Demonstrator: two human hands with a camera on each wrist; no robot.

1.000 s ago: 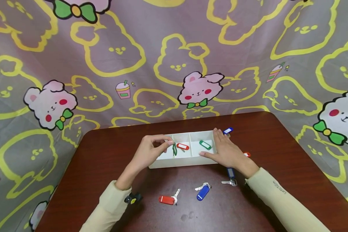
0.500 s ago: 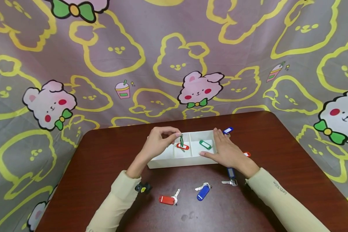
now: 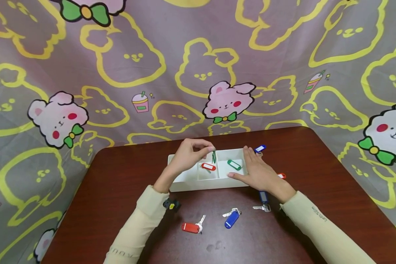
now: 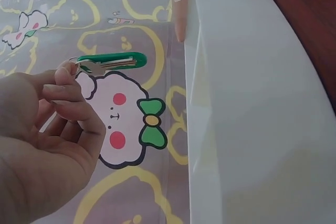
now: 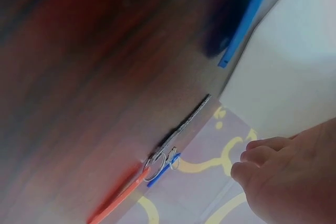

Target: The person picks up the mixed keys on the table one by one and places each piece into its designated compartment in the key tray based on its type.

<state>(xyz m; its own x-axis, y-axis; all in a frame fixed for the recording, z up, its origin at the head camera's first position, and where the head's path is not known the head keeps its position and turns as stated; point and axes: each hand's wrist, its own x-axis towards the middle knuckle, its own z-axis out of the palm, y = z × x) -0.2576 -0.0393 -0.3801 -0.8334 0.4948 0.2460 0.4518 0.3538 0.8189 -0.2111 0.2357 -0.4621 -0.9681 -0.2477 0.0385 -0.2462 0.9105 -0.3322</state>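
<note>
My left hand (image 3: 189, 154) pinches the ring end of a green key tag (image 4: 131, 59) between thumb and fingertips. The tag and its keys (image 4: 102, 66) hang over the middle compartment of a white divided box (image 3: 201, 186), near the divider on its right. Below the held tag, a red key tag (image 3: 208, 167) lies in the middle compartment; another green key tag lies in the right one. My right hand (image 3: 259, 170) rests on the right end of the box, its fingers stretched along the end wall and its thumb at the front rim.
In front of the box on the dark wooden table (image 3: 118, 190) lie a red tag with a key (image 3: 190, 228) and a blue one (image 3: 231, 219). Right of the box are two blue tags, near (image 3: 263, 197) and far (image 3: 260, 148), and a red tag (image 3: 281, 176). Patterned cloth hangs behind.
My left hand has carried the green key tag rightward and slightly away, from around the left divider to beside the right divider. The right hand stays on the box.
</note>
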